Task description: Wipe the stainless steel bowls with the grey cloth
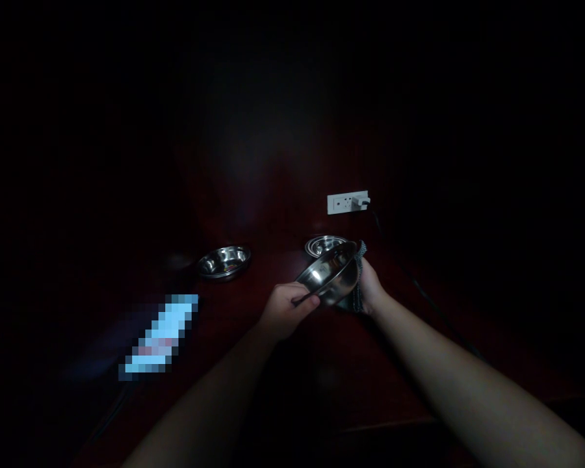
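A shiny metal bowl [338, 283] is held tilted over the dark red table. My left hand [287, 309] grips its near left rim, thumb outside and fingers over the edge. On the bowl's far right side, my right hand [370, 286] presses a dark patterned cloth [359, 279] against the outside; its fingers are mostly hidden behind the cloth and bowl. Just behind the held bowl stand nested metal bowls [316, 246], partly covered by it. Another metal bowl [224, 261], perhaps stacked on a second, rests apart to the left.
A lit, pixelated screen [160, 338] glows at the left on the dark red table [253, 292]. On the back wall is a white socket panel [341, 203] with a plug [361, 202] in it. A dark cable [419, 286] runs down the right side.
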`<state>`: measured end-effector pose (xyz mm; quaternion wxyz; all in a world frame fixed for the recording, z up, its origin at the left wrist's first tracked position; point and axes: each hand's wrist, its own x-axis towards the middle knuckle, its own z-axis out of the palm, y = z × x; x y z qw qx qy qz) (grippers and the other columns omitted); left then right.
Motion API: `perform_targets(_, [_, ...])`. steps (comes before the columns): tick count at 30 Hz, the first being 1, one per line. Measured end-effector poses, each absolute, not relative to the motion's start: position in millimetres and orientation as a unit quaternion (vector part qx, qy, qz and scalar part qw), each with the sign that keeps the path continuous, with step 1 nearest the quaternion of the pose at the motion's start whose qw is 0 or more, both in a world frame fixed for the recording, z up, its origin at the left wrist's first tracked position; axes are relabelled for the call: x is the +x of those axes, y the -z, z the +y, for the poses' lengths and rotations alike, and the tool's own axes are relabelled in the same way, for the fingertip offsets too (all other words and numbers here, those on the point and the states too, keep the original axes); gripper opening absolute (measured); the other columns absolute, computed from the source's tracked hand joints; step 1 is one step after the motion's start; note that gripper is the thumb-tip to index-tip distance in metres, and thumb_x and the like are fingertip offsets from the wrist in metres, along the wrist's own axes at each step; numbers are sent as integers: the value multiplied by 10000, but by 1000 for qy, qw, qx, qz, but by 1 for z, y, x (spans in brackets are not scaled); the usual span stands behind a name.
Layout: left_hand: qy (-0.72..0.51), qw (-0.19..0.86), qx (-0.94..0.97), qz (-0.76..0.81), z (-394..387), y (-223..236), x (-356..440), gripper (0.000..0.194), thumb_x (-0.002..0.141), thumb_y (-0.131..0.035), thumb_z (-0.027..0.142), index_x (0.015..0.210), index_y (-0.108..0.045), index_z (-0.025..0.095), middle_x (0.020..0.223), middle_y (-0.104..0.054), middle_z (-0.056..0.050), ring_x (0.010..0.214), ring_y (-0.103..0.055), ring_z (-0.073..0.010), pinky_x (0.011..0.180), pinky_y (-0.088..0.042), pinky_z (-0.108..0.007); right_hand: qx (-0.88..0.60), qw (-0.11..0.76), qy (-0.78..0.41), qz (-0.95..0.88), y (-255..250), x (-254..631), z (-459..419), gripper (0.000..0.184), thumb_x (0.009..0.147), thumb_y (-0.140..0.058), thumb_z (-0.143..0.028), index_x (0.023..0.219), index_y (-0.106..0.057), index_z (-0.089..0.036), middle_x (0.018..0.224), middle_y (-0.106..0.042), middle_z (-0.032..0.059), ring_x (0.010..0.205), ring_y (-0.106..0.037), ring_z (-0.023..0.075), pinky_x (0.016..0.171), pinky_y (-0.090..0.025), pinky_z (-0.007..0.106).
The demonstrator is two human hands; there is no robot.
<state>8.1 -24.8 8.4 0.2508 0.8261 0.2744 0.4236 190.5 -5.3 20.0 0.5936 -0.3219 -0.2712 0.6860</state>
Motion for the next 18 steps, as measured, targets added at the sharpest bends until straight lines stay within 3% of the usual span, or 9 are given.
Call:
perform_targets(8, [-394,263,818,327,-25,-13,8,436,836,-477,454,541,-501,134,574,-451,14,557,-425,-95,522,-324,-229,-349,679,-589,-264,-9,194,8,217,755,-536,-398,687,-595,-200,631,-642,-10,612,-579,154,642,-504,289])
perform_targets(11, [-368,250,828,341,-29,-13,11,375,842,-485,422,628,-587,132,601,-516,8,577,-470,-104,544,-368,-228,-378,700,-544,-267,-7,194,10,203,755,-526,-367,678,-615,-202,644,-659,-12,647,-593,156,664,-513,283])
perform_targets(14, [-366,247,841,314,-33,-11,15,287,846,-506,353,1019,-635,165,923,-655,-43,819,-586,-155,746,-456,-273,-372,708,-519,-302,-5,193,10,237,763,-514,-404,743,-645,-209,713,-682,-6,772,-624,184,758,-513,313])
perform_targets(16, [-357,241,851,300,-33,-7,17,389,833,-531,326,1197,-554,189,1178,-596,-80,1039,-558,-189,914,-425,-321,-348,714,-485,-365,-4,192,9,258,765,-519,-420,857,-660,-224,831,-694,-16,916,-616,195,878,-474,332])
perform_targets(18, [-341,229,861,300,-33,-4,19,432,818,-552,320,1226,-535,181,1287,-524,-104,1156,-497,-208,995,-378,-352,-323,714,-432,-445,-3,193,7,298,770,-524,-408,985,-648,-242,983,-681,-29,1047,-573,190,990,-394,335])
